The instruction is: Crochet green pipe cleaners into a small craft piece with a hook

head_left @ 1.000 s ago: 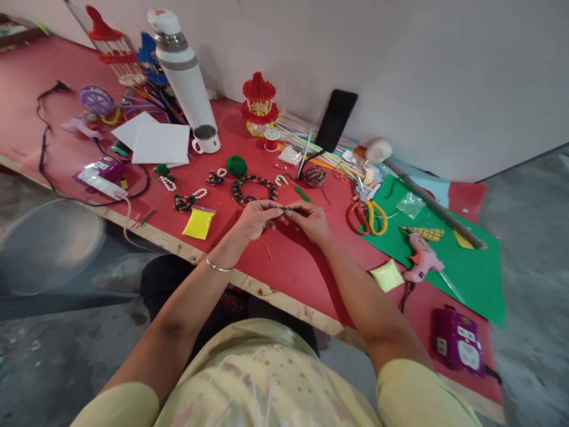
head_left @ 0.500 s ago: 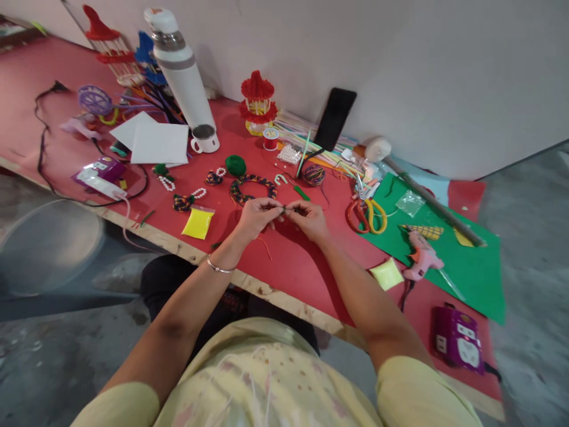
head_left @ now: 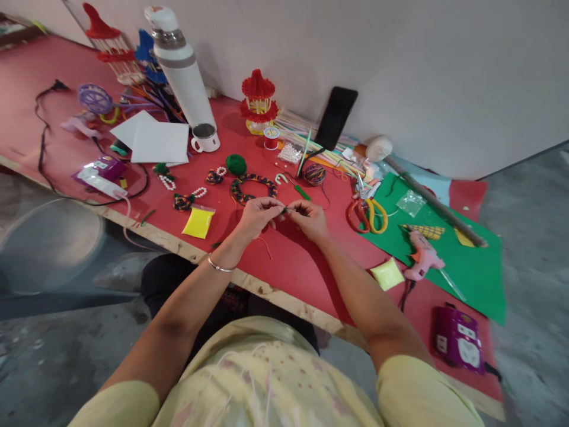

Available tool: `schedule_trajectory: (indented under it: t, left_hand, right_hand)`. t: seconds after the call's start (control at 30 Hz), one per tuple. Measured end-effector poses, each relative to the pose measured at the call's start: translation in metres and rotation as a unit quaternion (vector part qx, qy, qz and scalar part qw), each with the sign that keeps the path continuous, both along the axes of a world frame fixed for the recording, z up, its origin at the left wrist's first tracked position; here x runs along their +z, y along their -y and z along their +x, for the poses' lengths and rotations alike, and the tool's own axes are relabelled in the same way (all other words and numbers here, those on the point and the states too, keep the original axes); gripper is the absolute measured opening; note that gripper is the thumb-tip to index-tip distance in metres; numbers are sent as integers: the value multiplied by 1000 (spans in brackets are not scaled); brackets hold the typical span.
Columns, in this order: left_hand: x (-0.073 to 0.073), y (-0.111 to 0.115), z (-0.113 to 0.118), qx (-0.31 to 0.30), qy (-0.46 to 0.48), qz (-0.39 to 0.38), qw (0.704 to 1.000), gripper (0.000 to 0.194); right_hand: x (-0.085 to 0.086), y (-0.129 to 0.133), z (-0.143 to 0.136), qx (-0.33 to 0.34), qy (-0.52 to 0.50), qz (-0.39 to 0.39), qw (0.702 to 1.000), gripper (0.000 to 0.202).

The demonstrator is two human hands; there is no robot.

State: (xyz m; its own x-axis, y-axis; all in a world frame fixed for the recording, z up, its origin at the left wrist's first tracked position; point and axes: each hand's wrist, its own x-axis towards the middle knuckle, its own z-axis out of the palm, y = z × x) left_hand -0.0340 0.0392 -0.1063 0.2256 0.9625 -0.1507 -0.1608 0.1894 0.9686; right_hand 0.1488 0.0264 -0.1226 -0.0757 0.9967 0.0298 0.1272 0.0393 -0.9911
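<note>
Over the red table, my left hand and my right hand meet fingertip to fingertip, both closed in a pinch. Between them is a small dark-green bit of yarn, mostly hidden by the fingers. An orange strand of yarn trails on the table below my left hand. Just beyond the hands lies a braided multicolour yarn ring. A crochet hook with a green handle rests behind my right hand, near a multicolour yarn ball. A green yarn ball sits farther left.
Scissors and a pink glue gun lie to the right. A yellow packet and beaded yarn pieces are on the left. Behind stand a white flask, a mug and a propped phone.
The fingertips have shifted slightly around the bit of yarn, the right ones drawing a little apart from the left. Everything else stays in place.
</note>
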Motion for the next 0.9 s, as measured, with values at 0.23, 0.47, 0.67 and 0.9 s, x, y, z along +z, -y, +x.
schedule_trajectory:
  t: [0.23,0.47,0.67,0.9]
  left_hand:
    - [1,1,0,4,-7,2,1000,29]
    - [2,1,0,3,10,-1,1000,29]
    - [1,1,0,16,7,8,1000,32]
    - [4,1,0,-2,-2,34,999,25]
  right_hand:
    - [0,1,-1,14,-15,18,1000,30]
    - [-1,3,-1,-4,-7,32,999,30]
    - [1,5,-1,0,-3,48,999,32]
    - [3,4,-2,2,-20,48,999,36]
